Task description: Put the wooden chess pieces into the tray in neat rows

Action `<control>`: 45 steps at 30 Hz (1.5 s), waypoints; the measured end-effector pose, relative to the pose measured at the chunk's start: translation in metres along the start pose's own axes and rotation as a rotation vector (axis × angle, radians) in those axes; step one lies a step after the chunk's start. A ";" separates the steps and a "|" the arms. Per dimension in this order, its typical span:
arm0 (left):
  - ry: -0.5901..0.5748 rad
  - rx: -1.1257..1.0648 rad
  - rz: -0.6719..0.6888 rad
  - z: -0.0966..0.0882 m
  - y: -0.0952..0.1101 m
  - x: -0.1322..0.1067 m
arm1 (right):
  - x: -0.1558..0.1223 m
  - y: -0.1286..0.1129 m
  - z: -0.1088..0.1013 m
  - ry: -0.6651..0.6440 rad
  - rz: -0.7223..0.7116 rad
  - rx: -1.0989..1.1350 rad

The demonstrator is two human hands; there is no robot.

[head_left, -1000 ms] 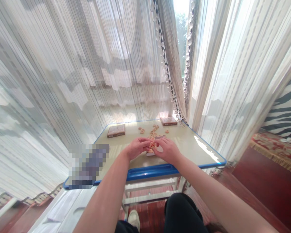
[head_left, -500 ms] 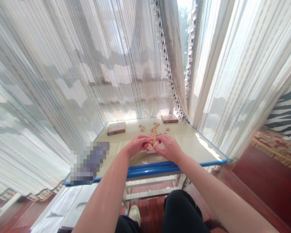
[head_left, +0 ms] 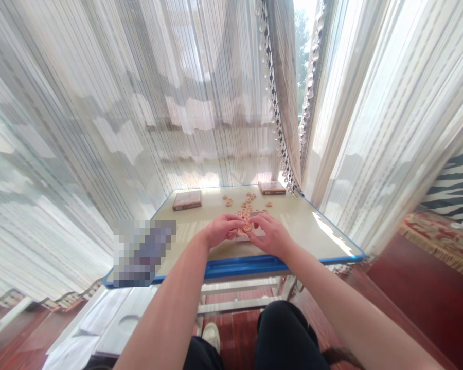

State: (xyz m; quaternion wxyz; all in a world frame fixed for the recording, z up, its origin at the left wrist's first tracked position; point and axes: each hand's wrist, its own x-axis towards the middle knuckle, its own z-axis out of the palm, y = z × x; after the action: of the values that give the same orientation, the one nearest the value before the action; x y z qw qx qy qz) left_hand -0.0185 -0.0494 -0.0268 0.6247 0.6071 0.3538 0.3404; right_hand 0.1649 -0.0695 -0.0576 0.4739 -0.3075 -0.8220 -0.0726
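Note:
My left hand (head_left: 224, 229) and my right hand (head_left: 272, 234) meet low over the table, fingertips curled toward each other. Between them is a round wooden Chinese chess piece (head_left: 247, 227) with a red character on its face, gripped by the fingers of both hands. Under and around the fingers lies a shallow white box (head_left: 259, 232), partly covered by my right hand, with more round pieces (head_left: 242, 215) at its left part. My hands hide some of these pieces.
Loose chess pieces (head_left: 250, 196) lie scattered farther back on the blue-edged table (head_left: 304, 226). Two flat brown boxes stand at the back, one left (head_left: 187, 200) and one right (head_left: 272, 187). A blurred patch (head_left: 148, 252) covers the left side. Curtains hang behind.
My fingers have closed in around the red-marked piece, the left fingertips moving right to meet it. The whole view has shifted slightly.

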 end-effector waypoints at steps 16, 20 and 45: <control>0.900 0.341 0.286 -0.021 -0.012 0.018 | -0.001 0.013 -0.003 -0.187 0.242 -0.012; 0.851 0.356 0.258 -0.019 -0.013 0.018 | -0.001 0.014 -0.002 -0.222 0.232 -0.015; 0.735 0.273 0.227 -0.014 -0.012 0.019 | 0.000 0.015 -0.005 -0.220 0.286 0.071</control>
State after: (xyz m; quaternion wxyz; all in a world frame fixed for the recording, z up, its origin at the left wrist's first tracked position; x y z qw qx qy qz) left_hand -0.0209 -0.0267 -0.0397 0.3289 0.5577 0.5260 0.5515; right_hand 0.1771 -0.0596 -0.0575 0.3970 -0.4103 -0.8189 0.0584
